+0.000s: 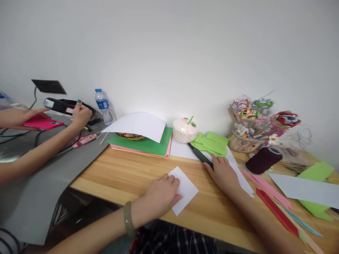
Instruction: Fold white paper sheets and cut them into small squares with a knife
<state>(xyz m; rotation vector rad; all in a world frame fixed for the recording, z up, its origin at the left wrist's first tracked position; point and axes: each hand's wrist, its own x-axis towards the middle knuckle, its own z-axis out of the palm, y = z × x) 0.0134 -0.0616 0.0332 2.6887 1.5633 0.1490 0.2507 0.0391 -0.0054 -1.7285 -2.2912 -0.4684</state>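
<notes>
My left hand point(160, 195), with a green bangle at the wrist, presses a small white paper square point(186, 187) against the table. Its fingers are curled over the paper's left side and the thumb lies near the lower edge. To the right, my right hand point(224, 171) has its thumb and fingers around the near end of a long dark green tool point(200, 155) with a slim black tip. That tool lies slanted, tip toward a white coconut point(184, 130) with a green straw. Light green paper pieces point(212, 143) lie just beyond it.
At left, another person's hands point(81, 114) hold a black device point(59, 106) and a pink phone point(43, 122). A water bottle point(103, 107) and stacked coloured paper point(159, 143) stand behind. At right are a flower basket point(242, 141), a thread cone point(262, 160) and paper strips point(277, 211).
</notes>
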